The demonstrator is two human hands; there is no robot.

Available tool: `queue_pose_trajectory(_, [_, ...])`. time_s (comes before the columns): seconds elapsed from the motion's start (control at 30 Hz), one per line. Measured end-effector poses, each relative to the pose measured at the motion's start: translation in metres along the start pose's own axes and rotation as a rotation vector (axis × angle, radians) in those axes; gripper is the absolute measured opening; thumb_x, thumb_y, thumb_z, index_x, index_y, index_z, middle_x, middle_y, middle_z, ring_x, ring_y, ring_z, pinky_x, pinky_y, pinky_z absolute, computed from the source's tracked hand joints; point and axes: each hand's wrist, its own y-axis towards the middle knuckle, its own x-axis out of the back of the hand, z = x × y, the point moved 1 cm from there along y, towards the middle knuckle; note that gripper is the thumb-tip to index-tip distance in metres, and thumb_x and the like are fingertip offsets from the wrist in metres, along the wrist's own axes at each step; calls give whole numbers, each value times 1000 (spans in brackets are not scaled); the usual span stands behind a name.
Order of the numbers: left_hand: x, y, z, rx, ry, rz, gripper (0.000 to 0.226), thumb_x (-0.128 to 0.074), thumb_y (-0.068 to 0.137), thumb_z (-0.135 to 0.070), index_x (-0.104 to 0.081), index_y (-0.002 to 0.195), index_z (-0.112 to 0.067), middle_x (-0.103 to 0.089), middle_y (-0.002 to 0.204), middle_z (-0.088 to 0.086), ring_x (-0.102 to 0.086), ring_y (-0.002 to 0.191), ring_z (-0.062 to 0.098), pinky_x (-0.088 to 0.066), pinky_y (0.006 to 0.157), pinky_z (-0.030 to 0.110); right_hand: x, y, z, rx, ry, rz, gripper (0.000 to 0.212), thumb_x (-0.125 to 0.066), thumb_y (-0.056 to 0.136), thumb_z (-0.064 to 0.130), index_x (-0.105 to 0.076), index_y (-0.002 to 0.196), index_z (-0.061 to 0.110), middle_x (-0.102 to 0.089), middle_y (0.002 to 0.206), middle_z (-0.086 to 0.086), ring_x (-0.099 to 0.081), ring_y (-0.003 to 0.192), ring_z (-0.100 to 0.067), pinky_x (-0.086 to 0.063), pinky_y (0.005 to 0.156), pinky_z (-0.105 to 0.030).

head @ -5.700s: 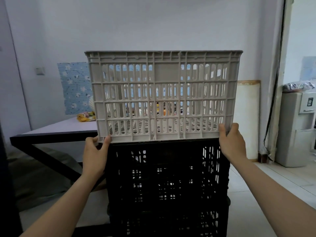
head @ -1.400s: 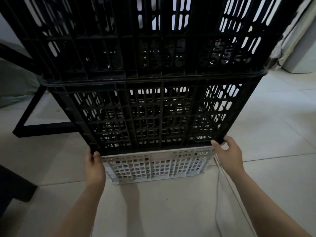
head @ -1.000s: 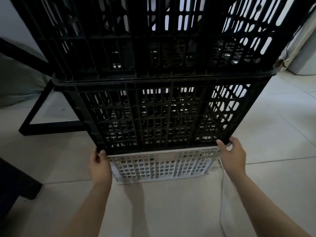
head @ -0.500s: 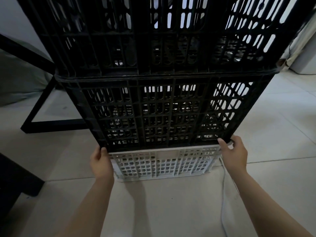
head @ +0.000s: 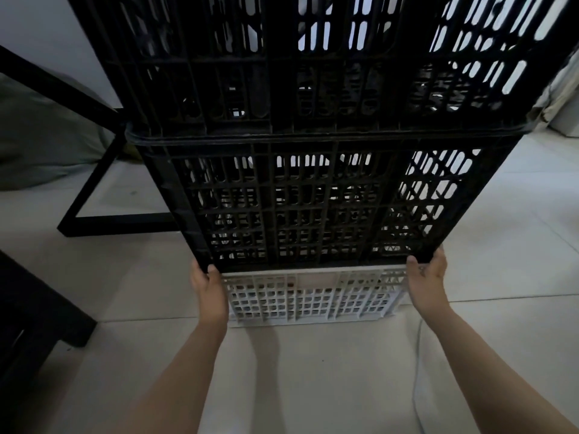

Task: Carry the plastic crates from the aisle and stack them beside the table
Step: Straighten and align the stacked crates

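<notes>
No brand, label or writing can be read on any of the crates or elsewhere in the view.

Both arms reach forward and down, bare to the elbow, wide apart. The left hand (head: 209,288) is at the lower left corner of the lower black crate (head: 316,208), thumb and fingers curled round the corner edge. The right hand (head: 427,278) is at the lower right corner of the same crate, thumb up against the front face and fingers wrapped behind the corner. Each hand is clamped on that crate's bottom edge, and the palms face inward toward each other.

The lower black crate sits on a white crate (head: 310,297), which rests on the tiled floor (head: 313,371). Only the front wall of the white crate shows beneath the black one. An upper black crate (head: 313,64) is stacked on the lower black crate, its base seated in the lower one's rim; its top runs out of the frame. All three crates have slotted, gridded walls, and light shows through the slots on the right side.

The stack stands just beside the black table frame (head: 94,195), whose leg and floor bar lie to the left of the lower black crate. A grey-green cloth (head: 40,136) lies on the floor behind that frame. A dark piece of furniture (head: 34,321) fills the lower left corner. A thin pale cable (head: 416,383) runs across the floor by the right forearm
</notes>
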Motion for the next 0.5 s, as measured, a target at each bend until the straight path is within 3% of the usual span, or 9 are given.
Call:
queue_pose_trajectory(0.13, [-2, 4, 11, 6, 15, -33, 44, -33, 102, -17, -33, 146, -16, -43, 143, 17, -44, 129, 34, -32, 112, 49, 4, -2, 0, -22, -30, 25, 70, -53, 94, 27, -17, 150, 3, -17, 154, -13, -23, 143, -23, -22, 119, -41])
queue_pose_trajectory(0.23, [-6, 5, 11, 27, -17, -46, 41, -35, 99, -16, -38, 138, -26, -46, 137, 15, -47, 123, 34, -35, 107, 47, 5, -6, 2, -53, -53, 60, 65, -49, 99, 17, -13, 152, 7, -12, 157, -11, -18, 145, -22, -21, 118, -36])
queue_pose_trajectory(0.3, [-8, -4, 2, 36, -12, -12, 55, -42, 92, -9, -33, 140, -35, -46, 140, -1, -46, 127, 21, -36, 107, 35, 6, -9, 13, -111, -34, 49, 61, -52, 96, 10, -23, 149, 8, -21, 154, -13, -26, 141, -24, -29, 106, -23])
queue_pose_trajectory(0.37, [-7, -26, -1, 67, 121, 124, 85, -55, 85, 2, -12, 152, -25, -24, 154, -9, -27, 141, 12, -25, 113, 27, 13, -13, 29, -135, -47, 50, 43, -65, 87, 2, -50, 126, 13, -46, 132, -17, -46, 124, -31, -37, 89, -25])
queue_pose_trajectory(0.4, [-9, -36, -10, 85, 210, 218, 98, -64, 79, 1, -4, 154, -18, -15, 159, -1, -19, 146, 19, -19, 117, 32, 19, -7, 42, -154, -60, 77, 36, -71, 81, 1, -56, 108, 18, -55, 118, -16, -53, 113, -31, -40, 85, -28])
queue_pose_trajectory(0.43, [-12, -44, -20, 119, 292, 312, 104, -68, 73, -4, -2, 154, -13, -13, 160, 8, -17, 147, 27, -18, 118, 36, 25, -3, 56, -237, -53, 126, 34, -73, 78, 0, -55, 98, 20, -60, 107, -14, -57, 104, -28, -41, 83, -30])
queue_pose_trajectory(0.5, [-22, -57, -57, 229, 363, 414, 96, -66, 76, -5, -11, 154, -13, -22, 155, 11, -25, 142, 31, -28, 109, 35, 37, 3, 92, -440, -17, 213, 31, -67, 81, -2, -51, 101, 15, -62, 92, -6, -56, 91, -23, -41, 82, -31])
